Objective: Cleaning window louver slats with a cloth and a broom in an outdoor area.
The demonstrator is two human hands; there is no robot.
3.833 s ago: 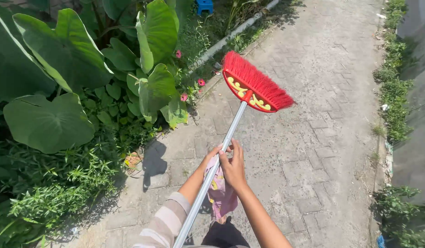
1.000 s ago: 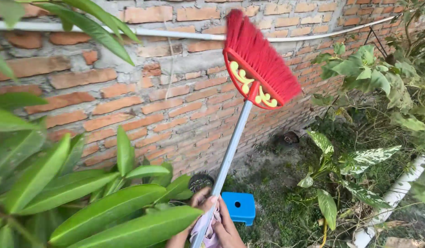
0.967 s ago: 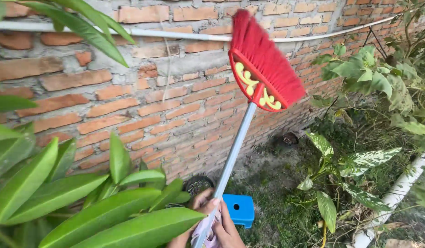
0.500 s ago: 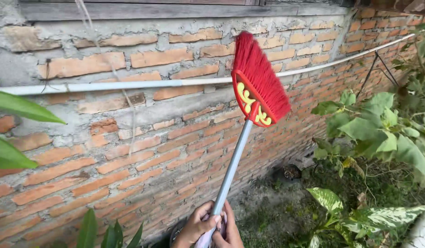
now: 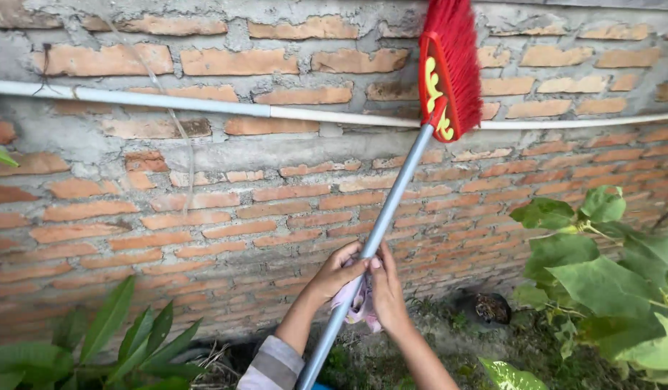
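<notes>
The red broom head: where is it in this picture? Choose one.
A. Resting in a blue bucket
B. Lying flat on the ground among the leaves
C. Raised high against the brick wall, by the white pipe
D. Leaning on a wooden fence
C. The red broom head is held up against the brick wall, crossing the white pipe, with both hands on the metal handle below.

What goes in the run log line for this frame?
left hand: grips broom handle | right hand: grips handle, pink cloth | red broom head: raised at brick wall, by white pipe
</notes>
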